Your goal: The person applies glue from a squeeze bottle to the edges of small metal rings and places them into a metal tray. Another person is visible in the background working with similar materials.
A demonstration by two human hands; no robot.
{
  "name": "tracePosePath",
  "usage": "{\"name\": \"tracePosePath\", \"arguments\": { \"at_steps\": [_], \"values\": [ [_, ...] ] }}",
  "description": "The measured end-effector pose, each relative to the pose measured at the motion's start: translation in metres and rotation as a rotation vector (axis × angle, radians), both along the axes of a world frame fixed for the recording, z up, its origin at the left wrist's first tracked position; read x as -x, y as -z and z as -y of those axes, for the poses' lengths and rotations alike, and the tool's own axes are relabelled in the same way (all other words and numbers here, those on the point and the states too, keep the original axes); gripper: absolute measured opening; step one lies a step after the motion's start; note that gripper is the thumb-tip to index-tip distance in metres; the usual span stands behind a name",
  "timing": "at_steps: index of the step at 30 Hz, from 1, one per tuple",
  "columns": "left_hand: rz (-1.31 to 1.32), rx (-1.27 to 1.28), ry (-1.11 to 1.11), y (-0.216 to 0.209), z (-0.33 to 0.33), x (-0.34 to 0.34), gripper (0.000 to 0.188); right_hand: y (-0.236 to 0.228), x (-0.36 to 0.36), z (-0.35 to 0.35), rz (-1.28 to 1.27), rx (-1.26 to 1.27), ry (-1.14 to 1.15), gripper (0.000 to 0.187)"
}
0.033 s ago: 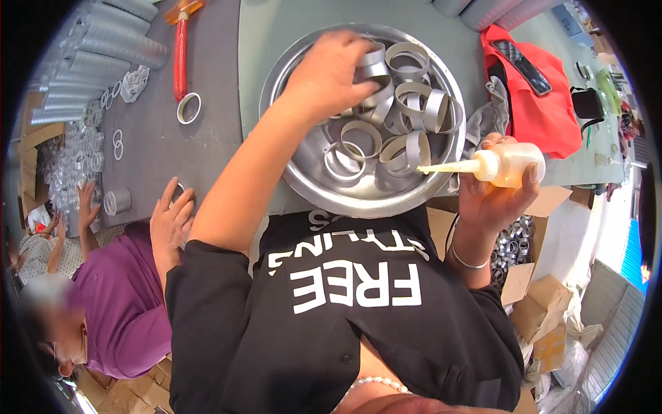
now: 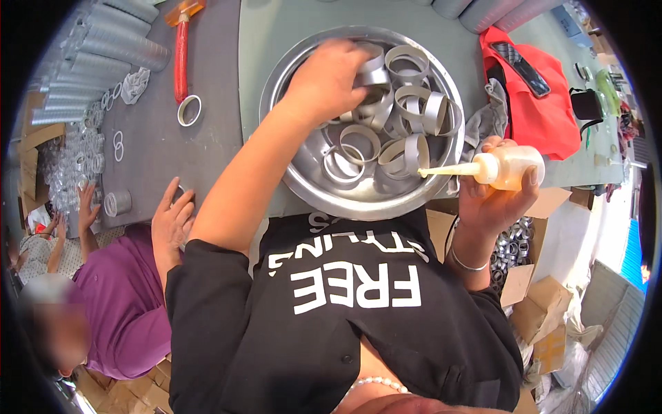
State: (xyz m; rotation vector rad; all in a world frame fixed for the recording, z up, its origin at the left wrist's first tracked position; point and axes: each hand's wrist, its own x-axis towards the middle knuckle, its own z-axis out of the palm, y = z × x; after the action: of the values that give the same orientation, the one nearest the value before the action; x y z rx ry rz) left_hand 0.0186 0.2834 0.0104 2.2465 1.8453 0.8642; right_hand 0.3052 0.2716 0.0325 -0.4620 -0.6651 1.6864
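A wide, shallow metal basin (image 2: pixel 324 201) holds several grey and silver rings (image 2: pixel 360 141), some overlapping or tilted. At its far left my left hand (image 2: pixel 329 81) reaches in, thumb and fingers apart beside a cluster of rings (image 2: pixel 373 69). Those fingertips are slightly blurred and partly hidden, and I see no ring clearly held. To the right of the basin, my right hand (image 2: pixel 486 207) is wrapped around a translucent squeeze bottle (image 2: pixel 516 168) of yellowish liquid. The bottle lies sideways, its long nozzle (image 2: pixel 452 170) pointing left over the basin's rim, near a standing ring.
On the left table lie a red-handled tool (image 2: pixel 181 62), a loose ring (image 2: pixel 189 110) and grey tubes (image 2: pixel 124 45). A co-worker's hand (image 2: pixel 172 221) rests at that table's edge. Right of the basin are a red bag (image 2: pixel 538 121) with a phone, and a cardboard box (image 2: pixel 516 281) of rings below.
My left hand has shifted slightly left and down within the basin, and several rings have moved a little. The bottle in my right hand stays almost where it was.
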Motion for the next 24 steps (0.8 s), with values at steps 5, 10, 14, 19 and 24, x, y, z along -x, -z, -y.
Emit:
{"name": "tracePosePath", "arguments": {
  "at_steps": [5, 10, 14, 19, 24],
  "values": [
    [0.425, 0.17, -0.111, -0.021, 0.025, -0.003, 0.043, 0.0, -0.009, -0.002, 0.1, -0.042, 0.071, 0.051],
    [0.688, 0.447, -0.082, -0.024, 0.063, 0.0, 0.05, 0.002, -0.002, -0.005, 0.086, -0.033, 0.065, 0.05],
    [0.414, 0.363, -0.141, -0.033, 0.08, -0.004, 0.058, 0.002, 0.001, -0.004, 0.067, -0.059, 0.04, 0.051],
    [0.239, 0.064, -0.133, -0.027, 0.102, -0.009, 0.054, 0.002, -0.006, -0.002, 0.06, -0.073, 0.014, 0.052],
    [0.087, 0.16, -0.174, -0.035, 0.125, -0.03, 0.06, 0.001, -0.007, 0.001, 0.048, -0.059, 0.027, 0.054]
  ]
}}
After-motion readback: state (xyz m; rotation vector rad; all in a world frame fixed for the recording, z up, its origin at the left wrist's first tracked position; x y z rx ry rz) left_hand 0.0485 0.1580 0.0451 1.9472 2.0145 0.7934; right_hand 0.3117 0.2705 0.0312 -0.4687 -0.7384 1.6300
